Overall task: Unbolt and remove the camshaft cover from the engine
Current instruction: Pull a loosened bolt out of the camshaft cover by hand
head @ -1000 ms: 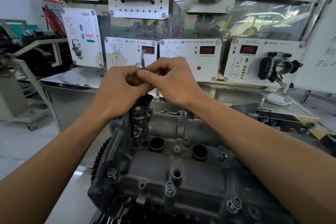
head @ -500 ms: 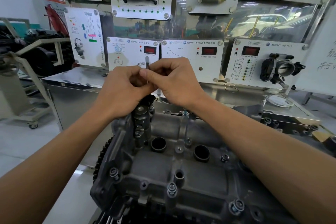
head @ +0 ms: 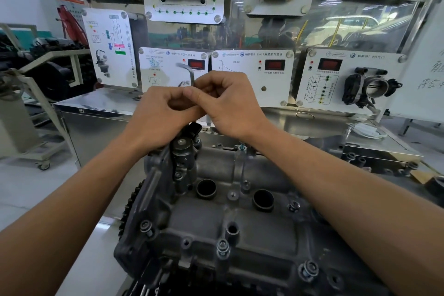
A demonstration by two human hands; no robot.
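Observation:
The grey cast camshaft cover (head: 259,230) lies on the engine in front of me, with two round plug wells and several bolts along its edges; one bolt (head: 223,247) stands raised near the front. Both hands meet above the cover's far end. My left hand (head: 163,118) and my right hand (head: 230,103) pinch a thin L-shaped hex key (head: 191,75), whose bent top sticks up above my fingers. Its lower end is hidden behind my hands.
A steel bench (head: 360,132) carries upright training panels, one with a throttle body (head: 370,86). A toothed sprocket (head: 129,206) edges the engine's left side. A wheeled frame (head: 31,103) stands on the floor at left. Loose parts lie at right (head: 427,180).
The bent top of the hex key has swung round to point left between my fingers. Both hands stay together in the same spot over the cover's far end.

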